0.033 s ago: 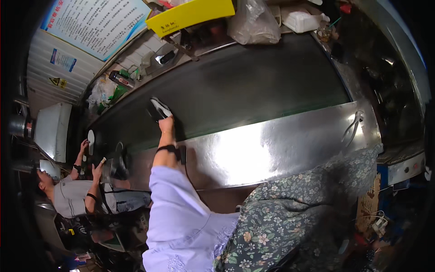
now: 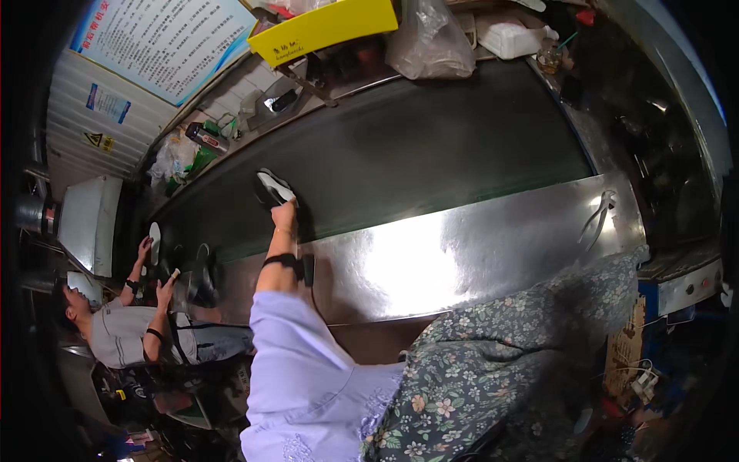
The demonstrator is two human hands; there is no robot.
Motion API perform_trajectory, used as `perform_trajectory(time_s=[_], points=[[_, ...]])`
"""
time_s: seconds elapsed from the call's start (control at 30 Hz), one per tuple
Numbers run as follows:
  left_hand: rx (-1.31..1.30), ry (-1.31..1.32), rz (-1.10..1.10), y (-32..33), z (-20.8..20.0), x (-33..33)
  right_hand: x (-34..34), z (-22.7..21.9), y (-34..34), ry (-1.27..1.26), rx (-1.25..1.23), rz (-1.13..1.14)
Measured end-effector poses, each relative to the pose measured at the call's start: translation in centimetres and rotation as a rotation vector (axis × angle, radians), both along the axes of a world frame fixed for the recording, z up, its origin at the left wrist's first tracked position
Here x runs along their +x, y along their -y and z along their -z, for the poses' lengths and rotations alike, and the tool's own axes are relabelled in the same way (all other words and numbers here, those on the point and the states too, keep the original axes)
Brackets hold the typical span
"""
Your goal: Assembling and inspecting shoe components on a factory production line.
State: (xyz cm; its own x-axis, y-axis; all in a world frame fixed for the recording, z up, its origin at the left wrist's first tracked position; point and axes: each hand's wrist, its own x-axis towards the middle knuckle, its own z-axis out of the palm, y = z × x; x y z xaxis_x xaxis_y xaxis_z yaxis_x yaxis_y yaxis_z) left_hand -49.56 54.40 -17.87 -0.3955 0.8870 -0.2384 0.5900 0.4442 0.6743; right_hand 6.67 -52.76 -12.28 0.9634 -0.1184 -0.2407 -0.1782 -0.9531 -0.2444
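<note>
My left hand [image 2: 285, 214] reaches out over the dark conveyor belt [image 2: 431, 138]. Its fingers are closed on the end of a black-and-white shoe [image 2: 277, 187]. The white part faces up and a dark part shows along its left side; whether it touches the belt is hard to tell. A black band with a small box [image 2: 286, 262] sits around my left wrist, below which the lilac sleeve begins. My right hand is out of sight; floral apron cloth [image 2: 477, 339] fills the lower right.
A shiny steel ledge [image 2: 400, 254] borders the belt, with a metal hand tool [image 2: 602, 209] at its right end. At the left a co-worker [image 2: 127, 331] holds a white sole-shaped piece [image 2: 155, 235]. Beyond the belt are a yellow box [image 2: 331, 32], a plastic bag [image 2: 431, 42] and a bottle [image 2: 206, 137].
The shoe has turned slightly in my left hand, and its dark part shows more plainly. My left forearm has shifted a little. A dark shape now shows on the belt near the co-worker.
</note>
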Motion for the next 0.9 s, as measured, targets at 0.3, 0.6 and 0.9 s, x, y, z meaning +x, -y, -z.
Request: perform_trajectory(time_s=[0.3,0.6,0.9], points=[[-0.388,1.506,0.254,18.6,-11.5,15.2,0.3,0.6,-2.2,0.024,-0.011,-0.095],[-0.404,1.143,1.416,39.3,-19.9,34.0,0.6,-10.7,-31.8,-0.099,1.45,-0.56],[0.369,0.45,2.057,51.5,-20.4,42.3,-5.1,-16.3,-37.9,0.184,1.225,-0.529]])
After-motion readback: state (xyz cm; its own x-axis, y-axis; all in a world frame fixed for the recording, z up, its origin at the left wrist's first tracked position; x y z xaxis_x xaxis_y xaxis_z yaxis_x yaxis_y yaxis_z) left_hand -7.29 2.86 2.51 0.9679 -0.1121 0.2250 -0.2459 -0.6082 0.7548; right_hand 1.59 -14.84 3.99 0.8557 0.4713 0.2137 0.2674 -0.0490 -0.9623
